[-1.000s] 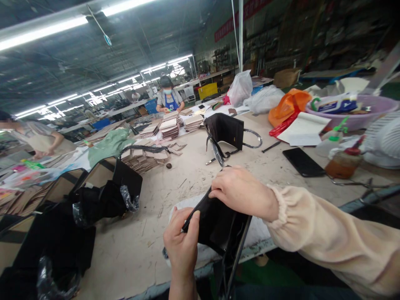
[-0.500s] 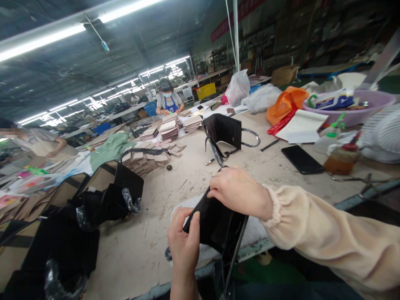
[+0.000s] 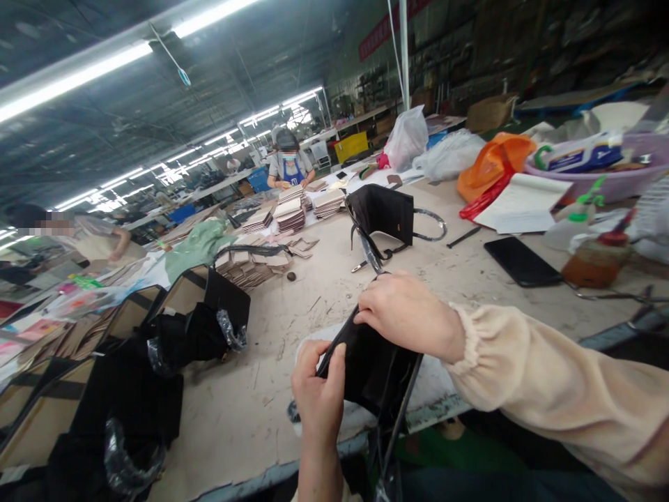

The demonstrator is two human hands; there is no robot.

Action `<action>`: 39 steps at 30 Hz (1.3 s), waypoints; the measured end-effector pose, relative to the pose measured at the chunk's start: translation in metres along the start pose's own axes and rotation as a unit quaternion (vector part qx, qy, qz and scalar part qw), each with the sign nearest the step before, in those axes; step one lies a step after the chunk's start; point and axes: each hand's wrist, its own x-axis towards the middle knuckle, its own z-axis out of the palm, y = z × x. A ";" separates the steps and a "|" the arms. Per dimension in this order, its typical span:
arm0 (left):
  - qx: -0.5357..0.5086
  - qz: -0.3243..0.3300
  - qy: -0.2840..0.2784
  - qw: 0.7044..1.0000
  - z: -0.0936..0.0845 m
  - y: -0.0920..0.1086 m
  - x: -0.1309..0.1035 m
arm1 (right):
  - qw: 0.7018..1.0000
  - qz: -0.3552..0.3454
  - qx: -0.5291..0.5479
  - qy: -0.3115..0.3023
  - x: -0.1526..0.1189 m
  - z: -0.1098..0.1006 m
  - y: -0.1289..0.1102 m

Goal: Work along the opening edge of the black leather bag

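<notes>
Bare tabletop [image 3: 293,328] between bags [image 3: 196,328] and phone [image 3: 521,261]

Matt black, seemingly leather bag [image 3: 373,366]; scuffed, rough worktable [image 3: 324,293].

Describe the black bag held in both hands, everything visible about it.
The black bag is small, of a dark leather-like material, tilted at the near edge of the worktable. The left hand pinches its lower corner; the right hand grips its upper edge. Thin black straps hang below, past the table edge. Its inside is hidden.
</notes>
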 end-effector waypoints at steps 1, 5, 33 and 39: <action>0.000 0.000 -0.001 1.000 0.000 0.000 0.001 | 1.000 0.000 -0.003 0.001 0.000 0.000 0.000; -0.025 -0.001 -0.016 1.000 0.003 0.003 0.005 | 1.000 -0.002 -0.006 0.001 0.001 0.000 -0.001; -0.063 0.000 0.025 0.998 0.005 0.000 0.006 | 1.000 0.013 -0.021 0.011 0.002 -0.002 0.007; -0.059 -0.003 0.021 0.998 0.005 0.000 0.008 | 1.000 0.018 -0.023 0.012 0.001 -0.003 0.006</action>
